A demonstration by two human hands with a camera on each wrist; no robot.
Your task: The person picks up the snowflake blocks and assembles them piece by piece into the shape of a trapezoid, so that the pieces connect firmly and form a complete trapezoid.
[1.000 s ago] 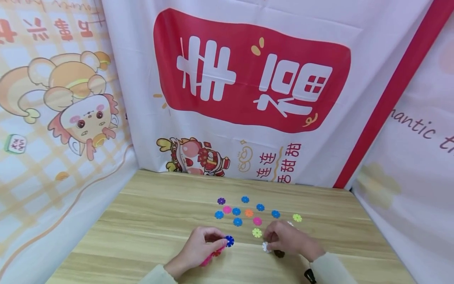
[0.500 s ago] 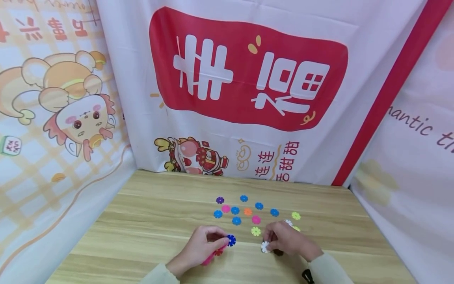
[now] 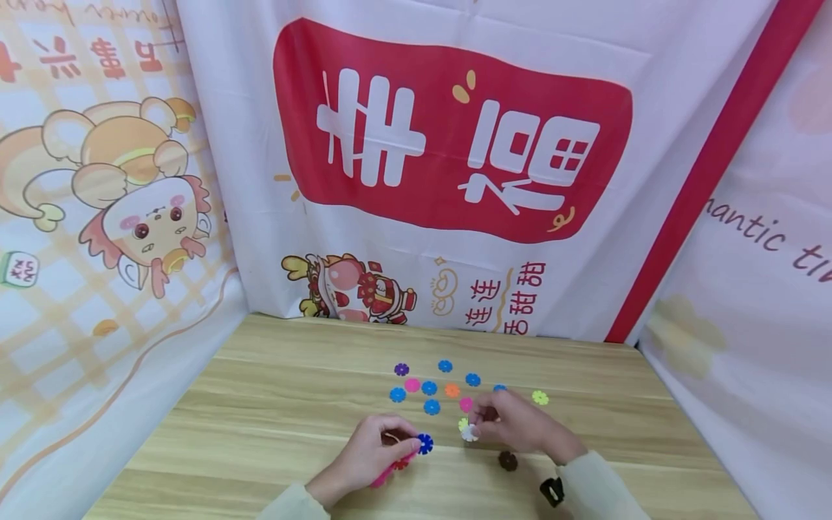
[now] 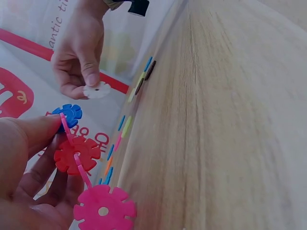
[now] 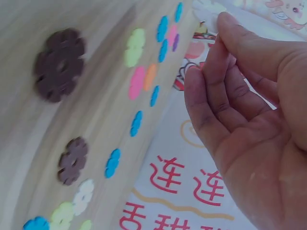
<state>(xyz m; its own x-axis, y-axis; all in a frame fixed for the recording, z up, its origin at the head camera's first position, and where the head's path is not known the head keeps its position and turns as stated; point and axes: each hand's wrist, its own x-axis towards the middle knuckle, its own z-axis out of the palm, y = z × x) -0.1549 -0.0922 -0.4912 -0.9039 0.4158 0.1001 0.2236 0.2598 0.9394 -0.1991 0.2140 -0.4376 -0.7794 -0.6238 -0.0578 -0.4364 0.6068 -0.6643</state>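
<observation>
My left hand (image 3: 404, 442) grips a small assembly of joined snowflake discs: a blue one (image 3: 425, 443) at the fingertips, with a red disc (image 4: 76, 154) and a pink disc (image 4: 104, 209) below it. My right hand (image 3: 479, 425) pinches a white disc (image 3: 469, 433) between thumb and fingers, just above the table and a short way right of the blue disc. The white disc (image 4: 96, 90) also shows in the left wrist view, and its edge (image 5: 207, 10) in the right wrist view. A brown disc (image 3: 508, 461) lies flat by my right wrist.
Several loose discs lie on the wooden table (image 3: 273, 404) beyond my hands: purple (image 3: 401, 369), blue (image 3: 445, 365), orange (image 3: 451, 390), pink (image 3: 412, 385), yellow-green (image 3: 539, 397). Printed cloth backdrops (image 3: 455, 180) close in the back and both sides.
My right hand has lifted the white disc and moved it left and forward, uncovering the brown disc on the table. My left hand with its assembly has barely moved.
</observation>
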